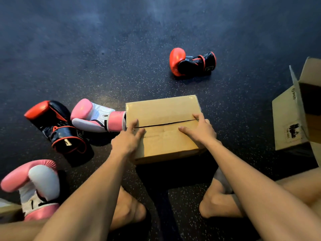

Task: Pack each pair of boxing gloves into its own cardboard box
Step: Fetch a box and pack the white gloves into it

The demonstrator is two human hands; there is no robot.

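Observation:
A closed cardboard box (165, 110) sits on the floor in front of me, its two top flaps meeting along a seam. My left hand (127, 140) lies flat on the near flap at the box's left end, fingers spread. My right hand (199, 129) presses flat on the right end, fingers across the seam. One pink and white glove (97, 116) lies against the box's left side. Its partner (36, 185) lies at the lower left. A red and black glove (55, 124) lies left of the pink one, and another (191, 62) lies farther off, beyond the box.
A second cardboard box (293, 119) stands open at the right edge, flaps up. The corner of another carton (8, 211) shows at the lower left. My bare feet (215, 200) rest on the dark speckled floor (104, 49) just behind the closed box.

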